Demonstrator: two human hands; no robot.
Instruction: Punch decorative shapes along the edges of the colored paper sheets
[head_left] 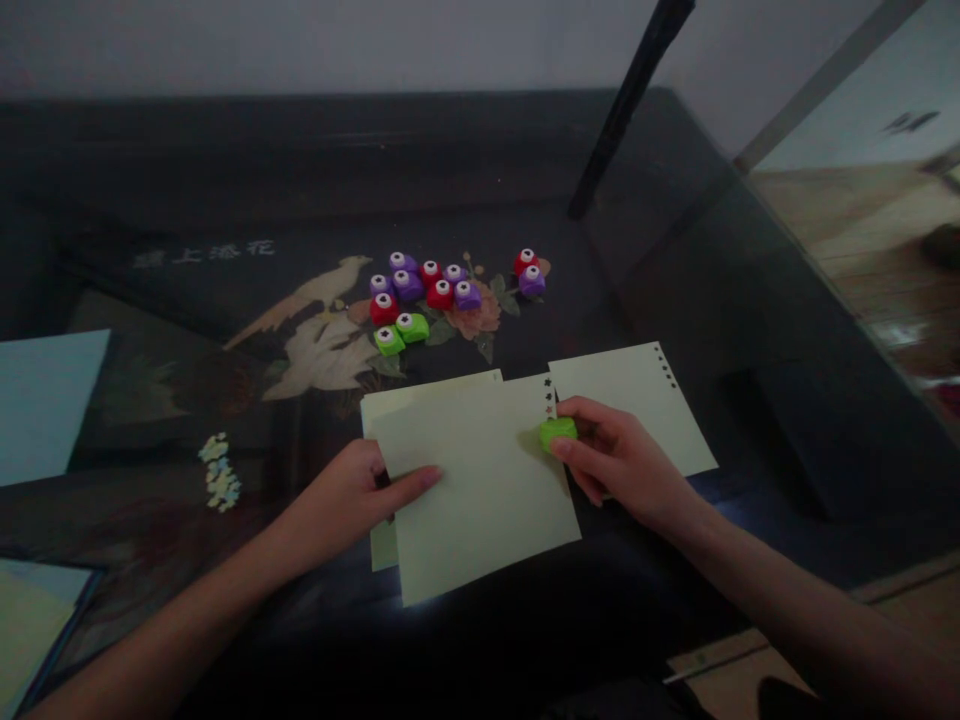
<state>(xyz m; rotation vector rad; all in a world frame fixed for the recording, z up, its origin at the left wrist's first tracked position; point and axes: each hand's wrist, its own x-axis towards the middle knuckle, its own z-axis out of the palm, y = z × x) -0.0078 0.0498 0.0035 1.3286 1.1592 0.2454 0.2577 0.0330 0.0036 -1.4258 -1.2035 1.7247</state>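
Observation:
A pale yellow sheet of paper is pinched at its left edge by my left hand, thumb on top and fingers beneath. At its right edge my right hand grips a green craft punch between thumb and fingers. A short column of small punched holes runs along the sheet's upper right edge, just above the punch. Under this sheet at the left, part of another sheet shows. One more pale sheet, with holes down its right edge, lies partly behind my right hand.
Several red, purple and green craft punches stand farther back on the dark glossy table. Small punched paper bits lie in a pile at left. Bluish paper rests at the left edge. A dark pole rises at the back right.

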